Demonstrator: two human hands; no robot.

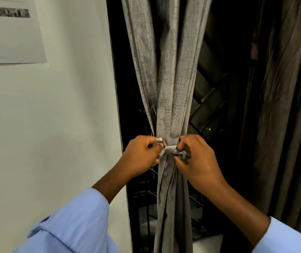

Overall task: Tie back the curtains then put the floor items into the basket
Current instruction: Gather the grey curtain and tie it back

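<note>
The person is standing close to the grey curtain (166, 79), which is hanging gathered into a narrow bundle beside the white wall (64, 125), against the dark window. A grey tie-back strip (170, 148) is circling the bundle at its waist. The left hand (142, 156) is pinching one end of the strip and the right hand (195, 159) is gripping the other frayed end, both fists curled tight.

I judge the knot is only half made. If either end is slipping from the fingers, the band is likely loosening and the folds spilling open. Pulling unevenly may be dragging the knot sideways. The brown curtain (282, 106) along the right edge is hanging untied; basket and floor items are not showing.
</note>
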